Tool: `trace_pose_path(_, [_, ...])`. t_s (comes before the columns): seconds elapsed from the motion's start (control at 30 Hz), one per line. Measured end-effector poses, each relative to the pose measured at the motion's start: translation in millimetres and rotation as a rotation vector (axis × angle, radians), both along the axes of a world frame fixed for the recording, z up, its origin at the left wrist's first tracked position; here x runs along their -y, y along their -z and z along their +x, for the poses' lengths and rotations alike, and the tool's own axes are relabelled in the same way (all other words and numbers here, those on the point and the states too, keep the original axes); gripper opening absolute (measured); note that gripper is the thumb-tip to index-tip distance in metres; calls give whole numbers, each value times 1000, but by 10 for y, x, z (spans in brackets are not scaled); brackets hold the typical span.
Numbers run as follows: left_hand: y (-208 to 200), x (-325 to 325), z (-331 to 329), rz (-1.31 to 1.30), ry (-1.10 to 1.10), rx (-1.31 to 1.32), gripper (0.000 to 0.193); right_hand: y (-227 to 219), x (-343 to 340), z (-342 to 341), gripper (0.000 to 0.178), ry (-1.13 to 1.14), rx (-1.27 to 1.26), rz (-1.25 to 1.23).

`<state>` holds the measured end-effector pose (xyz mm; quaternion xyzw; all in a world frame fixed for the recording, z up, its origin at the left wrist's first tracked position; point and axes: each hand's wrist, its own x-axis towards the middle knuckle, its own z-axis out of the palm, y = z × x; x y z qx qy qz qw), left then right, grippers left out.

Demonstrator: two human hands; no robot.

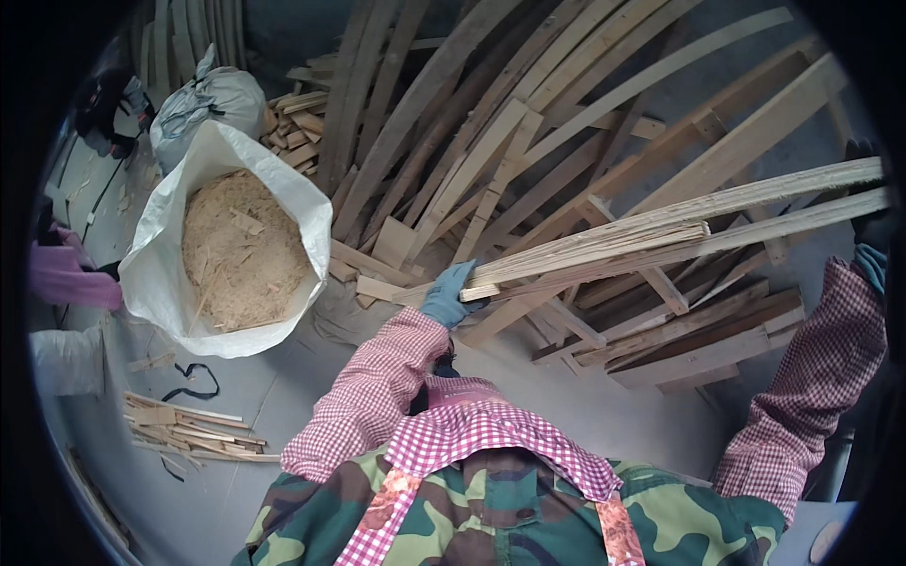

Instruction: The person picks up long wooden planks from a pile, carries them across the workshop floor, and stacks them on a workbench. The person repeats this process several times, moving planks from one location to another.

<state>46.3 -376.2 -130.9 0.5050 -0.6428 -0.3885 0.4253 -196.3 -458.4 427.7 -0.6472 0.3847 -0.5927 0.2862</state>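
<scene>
A bundle of long, rough-edged wooden strips (623, 236) stretches between my two hands, above a stack of boards. My left hand (448, 294), in a blue work glove, is closed around the bundle's near left end, where the cut ends show. At the right rim of the picture my right hand (870, 226), in a dark glove with a blue cuff, is closed on the other end; its fingers are partly lost in shadow. One shorter strip ends partway along the bundle. Checked red-and-white sleeves cover both forearms.
Long boards (444, 123) lean in a wide pile ahead, beside short wood offcuts (300, 132). An open white sack (316, 231) of sawdust stands at left, near a tied sack (222, 104). Thin wood scraps (193, 434) and a black strap (203, 377) lie on the floor.
</scene>
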Motion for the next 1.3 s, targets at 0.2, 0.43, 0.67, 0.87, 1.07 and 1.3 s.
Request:
trace_pose_path(0.2, [-117, -217, 217, -21, -22, 84, 77, -40, 158, -483, 34, 146, 163, -66])
trace_pose_path(0.43, [11, -511, 610, -77, -178, 225, 77, 237, 414, -373, 40, 26, 235, 2])
trace_pose_path(0.67, [-35, -779, 983, -56, -105, 414, 79, 495, 340, 314, 31, 64, 265, 43])
trace_pose_path(0.87, [77, -1034, 1173, -172, -150, 164, 73, 694, 249, 723, 21, -262, 190, 98])
trace_pose_path(1.07, [-172, -1298, 1481, 194, -63, 94, 73, 823, 576, 372, 37, -81, 306, 179])
trace_pose_path(1.3, [-15, -2347, 1874, 185, -231, 306, 71, 1433, 507, 744, 29, -415, 408, 360])
